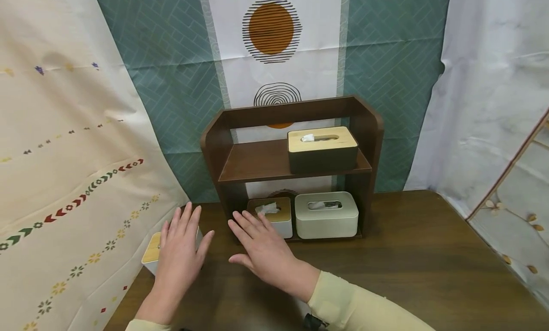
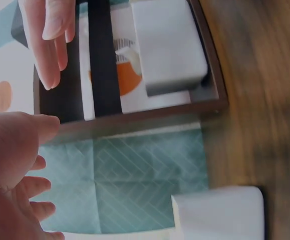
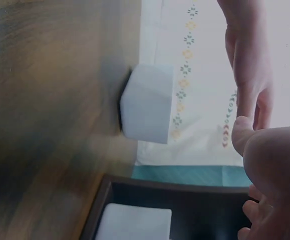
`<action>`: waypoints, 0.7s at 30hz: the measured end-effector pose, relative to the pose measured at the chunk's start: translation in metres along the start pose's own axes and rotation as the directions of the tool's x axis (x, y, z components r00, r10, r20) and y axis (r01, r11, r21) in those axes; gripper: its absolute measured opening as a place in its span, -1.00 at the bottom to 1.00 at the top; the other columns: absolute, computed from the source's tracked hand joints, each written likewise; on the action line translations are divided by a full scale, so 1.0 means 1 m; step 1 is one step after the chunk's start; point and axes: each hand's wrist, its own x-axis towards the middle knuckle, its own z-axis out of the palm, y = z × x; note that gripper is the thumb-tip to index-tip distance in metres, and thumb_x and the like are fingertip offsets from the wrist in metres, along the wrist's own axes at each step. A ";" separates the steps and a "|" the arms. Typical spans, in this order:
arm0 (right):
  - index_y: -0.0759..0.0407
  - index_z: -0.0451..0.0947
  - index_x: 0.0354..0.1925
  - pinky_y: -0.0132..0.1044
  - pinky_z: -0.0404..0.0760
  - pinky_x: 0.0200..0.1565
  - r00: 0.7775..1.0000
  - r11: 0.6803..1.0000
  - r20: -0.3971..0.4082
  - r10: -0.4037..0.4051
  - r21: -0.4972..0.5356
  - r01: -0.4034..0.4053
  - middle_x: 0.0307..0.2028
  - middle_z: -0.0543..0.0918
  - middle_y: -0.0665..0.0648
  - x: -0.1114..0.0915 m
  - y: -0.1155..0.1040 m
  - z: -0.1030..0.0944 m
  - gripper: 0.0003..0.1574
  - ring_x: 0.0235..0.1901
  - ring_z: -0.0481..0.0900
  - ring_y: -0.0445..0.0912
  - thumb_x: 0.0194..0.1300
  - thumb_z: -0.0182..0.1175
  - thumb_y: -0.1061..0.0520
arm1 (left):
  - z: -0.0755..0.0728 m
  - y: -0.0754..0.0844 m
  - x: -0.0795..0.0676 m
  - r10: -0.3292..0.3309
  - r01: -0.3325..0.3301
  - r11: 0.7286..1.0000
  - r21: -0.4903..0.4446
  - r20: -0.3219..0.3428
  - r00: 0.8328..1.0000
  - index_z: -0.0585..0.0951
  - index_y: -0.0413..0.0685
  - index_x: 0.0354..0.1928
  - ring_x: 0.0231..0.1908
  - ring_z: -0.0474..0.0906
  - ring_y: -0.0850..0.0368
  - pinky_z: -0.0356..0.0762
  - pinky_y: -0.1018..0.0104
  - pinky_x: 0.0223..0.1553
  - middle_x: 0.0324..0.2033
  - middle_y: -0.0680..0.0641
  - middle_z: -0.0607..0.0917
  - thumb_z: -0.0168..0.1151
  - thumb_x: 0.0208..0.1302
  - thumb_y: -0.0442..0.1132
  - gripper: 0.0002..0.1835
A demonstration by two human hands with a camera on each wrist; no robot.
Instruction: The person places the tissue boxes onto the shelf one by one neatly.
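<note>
Both hands are raised over the table with fingers straight and hold nothing. My left hand (image 1: 180,250) overlaps a white tissue box (image 1: 151,251) with a light wooden lid in the head view; in the right wrist view that white box (image 3: 147,105) stands on the table, apart from the fingers. Fingers spread, my right hand (image 1: 268,255) overlaps a small white tissue box (image 1: 284,228) with a brown wooden lid and a tissue poking out. This small box sits at the lower left of a dark brown two-tier shelf (image 1: 257,159).
Beside the small box on the lower tier is a pale grey-green tissue box (image 1: 328,226). A black tissue box (image 1: 323,160) with a light wooden lid sits on the upper tier, right side. Patterned cloths (image 1: 171,83) hang behind and beside the wooden table (image 1: 407,255).
</note>
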 end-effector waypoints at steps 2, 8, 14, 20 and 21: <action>0.06 0.18 0.75 0.07 0.07 0.67 1.000 1.000 0.001 -0.008 -0.006 0.008 0.75 0.12 0.09 0.002 -0.003 0.005 0.03 0.73 0.04 0.00 0.64 0.05 -0.45 | -0.001 -0.006 -0.004 -0.013 0.013 1.000 0.004 0.005 1.000 0.34 -0.24 0.66 0.65 0.06 -0.46 -0.07 -0.52 0.57 0.65 -0.39 0.28 0.43 0.56 -0.11 -0.20; 0.05 0.24 0.74 0.04 0.11 0.66 1.000 1.000 -0.003 -0.027 -0.006 0.027 0.73 0.18 0.08 0.009 -0.011 0.017 0.01 0.71 0.10 -0.01 0.63 0.07 -0.45 | -0.002 -0.025 -0.014 -0.047 0.047 0.999 0.017 0.003 0.999 0.37 -0.25 0.63 0.61 0.11 -0.54 -0.04 -0.56 0.53 0.63 -0.42 0.29 0.45 0.54 -0.13 -0.23; 0.04 0.25 0.73 0.05 0.18 0.64 0.999 0.999 0.018 -0.046 0.007 0.046 0.72 0.21 0.07 0.016 -0.018 0.031 -0.01 0.70 0.14 -0.01 0.65 0.07 -0.45 | 0.000 -0.047 -0.021 -0.099 0.098 0.995 0.033 0.032 0.995 0.35 -0.31 0.62 0.60 0.08 -0.57 -0.07 -0.60 0.51 0.62 -0.47 0.27 0.38 0.60 -0.10 -0.26; 0.05 0.27 0.72 0.07 0.21 0.63 0.997 0.997 0.040 -0.064 0.039 0.062 0.72 0.23 0.09 0.023 -0.022 0.042 -0.01 0.69 0.17 0.01 0.64 0.11 -0.43 | 0.001 -0.068 -0.026 -0.128 0.127 0.991 0.038 0.022 0.992 0.34 -0.33 0.60 0.56 0.11 -0.62 -0.07 -0.62 0.48 0.58 -0.54 0.28 0.37 0.59 -0.13 -0.26; 0.05 0.26 0.73 0.08 0.20 0.63 0.997 0.997 0.047 -0.065 0.044 0.063 0.72 0.22 0.09 0.025 -0.023 0.043 -0.01 0.69 0.17 0.01 0.64 0.12 -0.43 | 0.001 -0.071 -0.026 -0.135 0.134 0.990 0.038 0.020 0.991 0.33 -0.33 0.60 0.56 0.10 -0.63 -0.07 -0.63 0.48 0.57 -0.55 0.28 0.37 0.59 -0.13 -0.27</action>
